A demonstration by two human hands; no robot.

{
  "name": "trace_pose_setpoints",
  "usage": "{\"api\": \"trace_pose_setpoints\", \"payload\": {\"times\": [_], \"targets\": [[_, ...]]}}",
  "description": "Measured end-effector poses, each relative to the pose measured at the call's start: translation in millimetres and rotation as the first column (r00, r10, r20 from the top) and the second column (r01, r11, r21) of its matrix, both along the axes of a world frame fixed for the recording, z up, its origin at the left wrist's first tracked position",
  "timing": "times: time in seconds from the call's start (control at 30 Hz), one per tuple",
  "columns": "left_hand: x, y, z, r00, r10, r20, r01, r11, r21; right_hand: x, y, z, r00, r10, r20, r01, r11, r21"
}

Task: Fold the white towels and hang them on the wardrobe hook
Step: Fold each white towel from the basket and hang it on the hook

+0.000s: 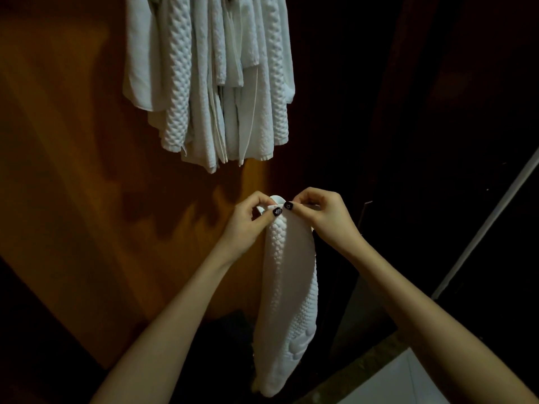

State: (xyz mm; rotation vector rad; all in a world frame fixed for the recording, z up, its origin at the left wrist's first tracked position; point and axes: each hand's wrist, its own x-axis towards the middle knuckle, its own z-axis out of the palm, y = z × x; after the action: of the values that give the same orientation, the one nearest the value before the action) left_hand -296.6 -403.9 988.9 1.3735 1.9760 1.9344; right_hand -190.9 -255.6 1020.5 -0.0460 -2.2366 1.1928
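Both hands, left hand (250, 217) and right hand (319, 215), are pinching the folded towel's (287, 301) top edge together, apparently readying it for hanging.

- We see the left hand (250, 218) and right hand (322, 215) pinching the top edge of a folded white towel (287, 301), which hangs down between them.
- Farther up, a bunch of hung towels (210, 80) drapes against the wooden wardrobe panel (73, 141).
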Motion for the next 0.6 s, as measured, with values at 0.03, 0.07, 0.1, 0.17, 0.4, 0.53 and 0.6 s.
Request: {"api": "trace_pose_setpoints", "payload": {"times": [0.03, 0.07, 0.1, 0.17, 0.4, 0.53, 0.6], "targets": [[-1, 2, 2, 1.0, -0.008, -0.007, 0.008, 1.0, 0.011, 1, 2, 2, 1.0, 0.002, 0.004, -0.003, 1.0, 0.016], [-3, 4, 4, 1.0, -0.01, -0.019, 0.01, 1.0, 0.025, 3, 6, 4, 1.0, -0.007, 0.019, 0.006, 0.998, 0.059], [-5, 5, 7, 1.0, -0.008, -0.028, 0.01, 0.999, 0.042, 5, 12, 5, 0.998, -0.034, 0.045, 0.028, 0.991, 0.133], [-10, 5, 13, 0.999, 0.002, -0.033, 0.001, 0.997, 0.082, 10, 28, 7, 0.988, -0.108, 0.113, 0.067, 0.947, 0.315], [-19, 6, 24, 0.981, -0.112, 0.159, 0.075, 0.972, 0.221, 23, 62, -14, 0.95, 0.042, 0.309, -0.065, 0.996, 0.065], [-17, 3, 27, 0.977, -0.143, 0.156, 0.109, 0.972, 0.21, 18, 53, -17, 0.958, 0.109, 0.265, -0.109, 0.994, -0.018], [-19, -4, 30, 0.973, -0.144, 0.178, 0.101, 0.968, 0.23, 16, 51, -14, 0.952, 0.117, 0.283, -0.132, 0.991, 0.036]]}}
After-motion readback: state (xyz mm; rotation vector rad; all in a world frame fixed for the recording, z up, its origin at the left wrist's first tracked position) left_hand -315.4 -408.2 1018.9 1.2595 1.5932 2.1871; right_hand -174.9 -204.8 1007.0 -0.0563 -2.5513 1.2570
